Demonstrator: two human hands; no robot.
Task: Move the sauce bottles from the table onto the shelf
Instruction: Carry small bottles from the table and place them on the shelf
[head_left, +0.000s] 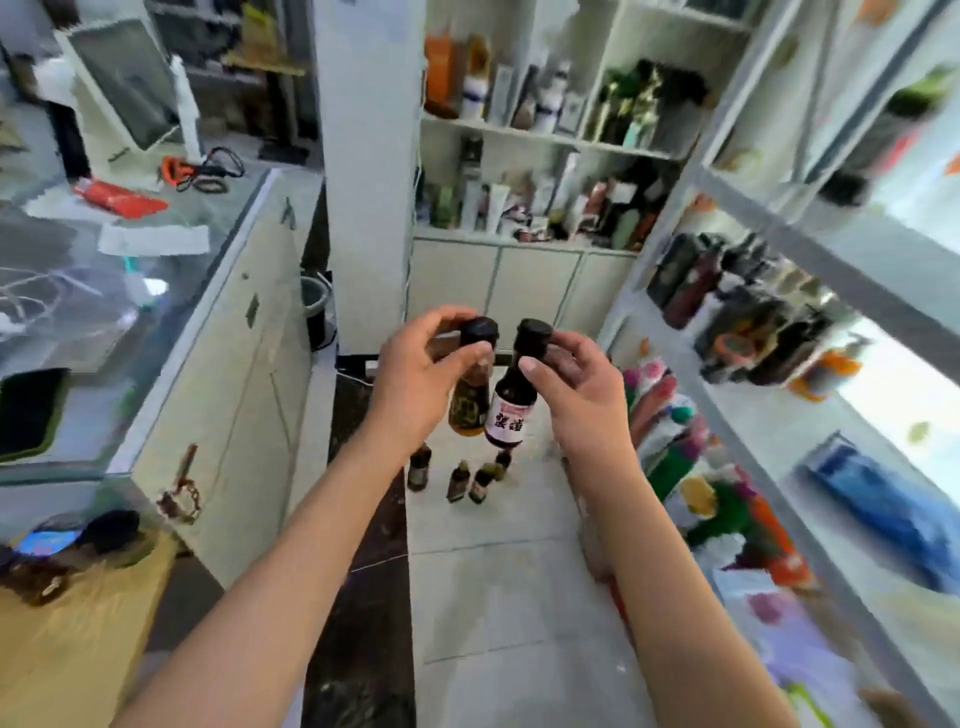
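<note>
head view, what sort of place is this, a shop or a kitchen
Most likely a small shop: white shelves crowded with bottles and packets, a glass-topped counter, and more stocked shelving on the right.

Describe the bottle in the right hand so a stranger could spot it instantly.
Start at the two raised hands in the middle of the view, above the pale tiled floor. The right hand grips the dark bottle by its black cap. Unlike the amber-bottomed bottle beside it, it has a white label with dark characters.

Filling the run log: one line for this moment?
left hand: holds brown bottle | right hand: holds dark bottle | four bottles on floor
</note>
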